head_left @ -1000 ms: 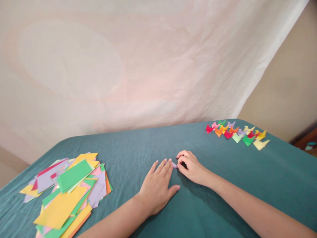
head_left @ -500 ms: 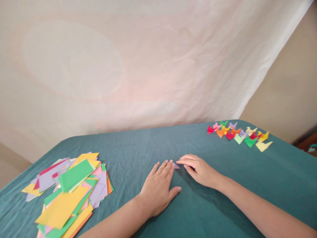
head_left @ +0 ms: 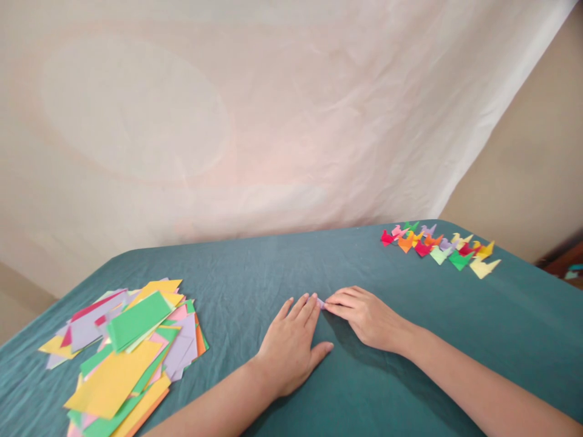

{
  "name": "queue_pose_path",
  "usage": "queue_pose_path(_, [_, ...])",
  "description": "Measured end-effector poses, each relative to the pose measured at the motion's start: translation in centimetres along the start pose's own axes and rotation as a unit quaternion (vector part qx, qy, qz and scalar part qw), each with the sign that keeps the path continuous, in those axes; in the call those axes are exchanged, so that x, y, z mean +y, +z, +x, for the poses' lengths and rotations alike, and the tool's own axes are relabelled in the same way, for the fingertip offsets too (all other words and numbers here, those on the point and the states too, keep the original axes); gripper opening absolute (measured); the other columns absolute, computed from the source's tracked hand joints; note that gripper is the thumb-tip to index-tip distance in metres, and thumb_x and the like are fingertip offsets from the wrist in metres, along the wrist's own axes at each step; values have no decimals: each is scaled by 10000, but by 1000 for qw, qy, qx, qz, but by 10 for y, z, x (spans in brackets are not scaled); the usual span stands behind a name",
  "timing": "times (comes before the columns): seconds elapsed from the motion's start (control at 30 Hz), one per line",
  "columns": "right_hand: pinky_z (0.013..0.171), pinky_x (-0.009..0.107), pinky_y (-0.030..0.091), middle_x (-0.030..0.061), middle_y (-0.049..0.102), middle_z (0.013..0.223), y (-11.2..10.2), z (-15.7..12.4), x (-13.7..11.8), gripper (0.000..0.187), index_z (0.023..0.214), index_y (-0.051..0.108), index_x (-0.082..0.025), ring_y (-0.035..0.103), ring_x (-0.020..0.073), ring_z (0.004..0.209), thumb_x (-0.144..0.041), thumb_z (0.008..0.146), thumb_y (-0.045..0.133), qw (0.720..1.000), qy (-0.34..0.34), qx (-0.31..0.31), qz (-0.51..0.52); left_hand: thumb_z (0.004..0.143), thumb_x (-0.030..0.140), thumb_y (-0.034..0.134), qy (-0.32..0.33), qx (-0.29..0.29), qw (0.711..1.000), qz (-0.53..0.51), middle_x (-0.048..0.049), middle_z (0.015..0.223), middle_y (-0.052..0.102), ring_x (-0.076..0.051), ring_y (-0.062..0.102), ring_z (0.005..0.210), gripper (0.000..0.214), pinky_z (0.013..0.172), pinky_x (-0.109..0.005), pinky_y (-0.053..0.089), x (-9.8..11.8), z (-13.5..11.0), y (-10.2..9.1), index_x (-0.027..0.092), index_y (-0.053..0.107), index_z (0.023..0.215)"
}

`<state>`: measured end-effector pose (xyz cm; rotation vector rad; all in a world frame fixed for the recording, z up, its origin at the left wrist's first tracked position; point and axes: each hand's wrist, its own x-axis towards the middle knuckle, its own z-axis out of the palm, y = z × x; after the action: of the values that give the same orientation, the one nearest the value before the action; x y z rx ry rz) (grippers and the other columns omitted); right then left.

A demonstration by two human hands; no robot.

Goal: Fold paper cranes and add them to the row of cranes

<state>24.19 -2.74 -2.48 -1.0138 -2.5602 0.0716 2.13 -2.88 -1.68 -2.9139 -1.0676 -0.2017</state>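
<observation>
A small folded piece of purple paper (head_left: 321, 303) lies on the dark green tablecloth, mostly covered by my fingers. My left hand (head_left: 294, 340) rests flat over its left part, fingers stretched out and thumb spread to the side. The right end is pinched between the thumb and fingers of my right hand (head_left: 367, 317). Only a thin sliver of the purple paper shows between the two hands, so its folded shape is hidden.
At the left lies a loose pile of coloured paper sheets (head_left: 136, 325). Several small folded paper birds (head_left: 461, 260) stand in rows at the far right of the green-covered table (head_left: 255, 267). Behind the table hangs a pale cloth (head_left: 291, 121).
My right fingers have come down and closed on the right tip of the purple paper, which was uncovered before. My left hand has stayed in place.
</observation>
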Motion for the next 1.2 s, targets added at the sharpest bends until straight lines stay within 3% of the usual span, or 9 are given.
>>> queue_pose_path(0.8, [876,380,409,80,595,1137,0,1,-3,381,1208,544,-195,493,211,1048,-106,861,414,1000,15,-22,-16,902,528,289,-12,6,1000,11,-107,1413,347,-239,320,1295,600,1064,-413,239,6,1,1,148,328,1366])
queue_pose_path(1.2, [869,361,412,77,593,1129,0,1,-2,400,1248,508,-210,486,195,1054,-116,865,441,999,9,-23,-32,880,468,403,-35,-31,999,15,-130,1391,378,-256,381,1255,582,1011,-392,352,12,3,-6,105,379,1334])
